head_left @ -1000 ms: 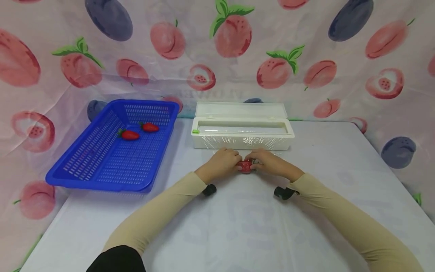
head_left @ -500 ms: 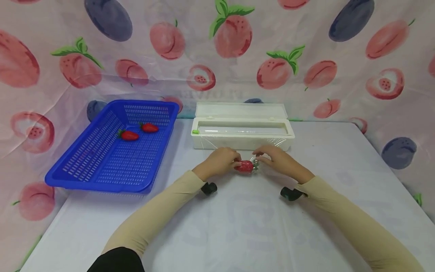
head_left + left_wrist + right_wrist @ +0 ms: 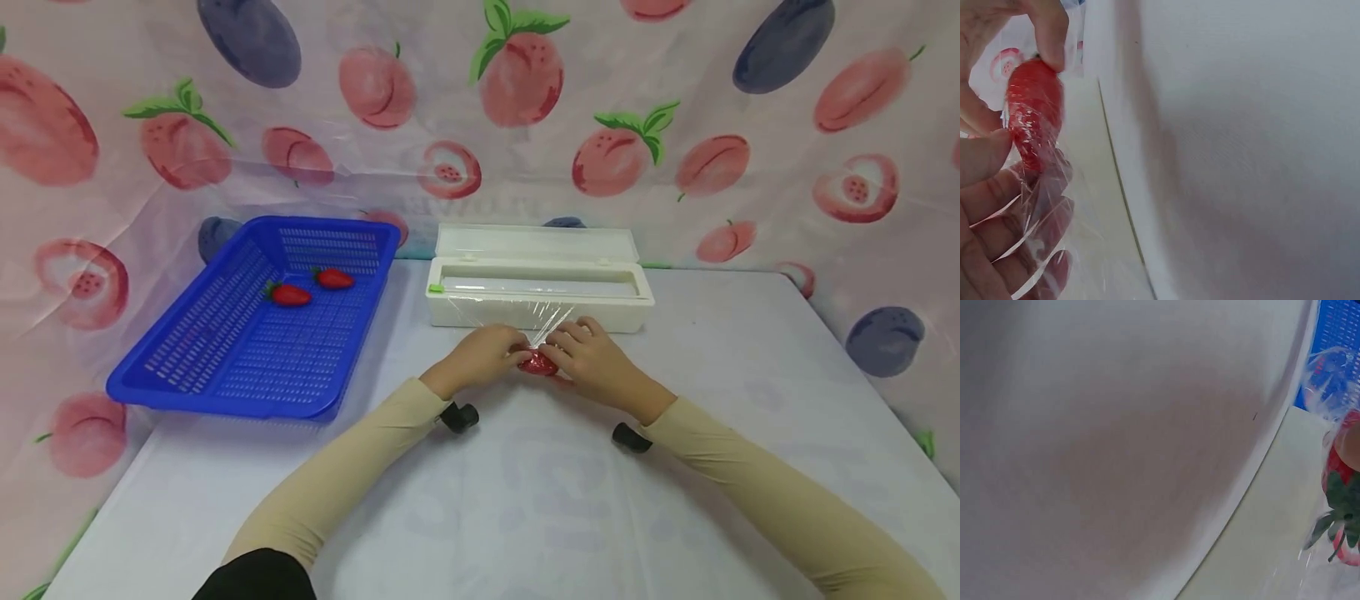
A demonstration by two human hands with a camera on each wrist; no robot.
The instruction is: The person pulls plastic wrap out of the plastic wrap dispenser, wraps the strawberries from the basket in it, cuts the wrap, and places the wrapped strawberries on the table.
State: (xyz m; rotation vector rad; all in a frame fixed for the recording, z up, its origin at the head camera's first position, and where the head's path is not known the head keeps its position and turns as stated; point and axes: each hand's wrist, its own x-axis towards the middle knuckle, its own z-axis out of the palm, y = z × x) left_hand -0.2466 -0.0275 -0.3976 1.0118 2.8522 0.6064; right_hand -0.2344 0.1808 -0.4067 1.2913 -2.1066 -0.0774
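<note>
Left hand [image 3: 483,358]: pinching strawberry [image 3: 1035,103] near its tip
Right hand [image 3: 588,360]: apparently pinching the leafy end
Film [image 3: 548,323]: best kept taut

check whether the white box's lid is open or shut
Open: in the head view, the lid stands raised along the back of the white box, leaving the box's top uncovered.

Held strawberry [image 3: 538,363] in front of white box [image 3: 480,313]: head view, ends covered by left hand [image 3: 483,357] and right hand [image 3: 592,364]; right wrist view, cropped at edge. Blue basket [image 3: 1338,325] left of box mostly cropped there too. Film [image 3: 551,321] by box: end too fine to trace.
</note>
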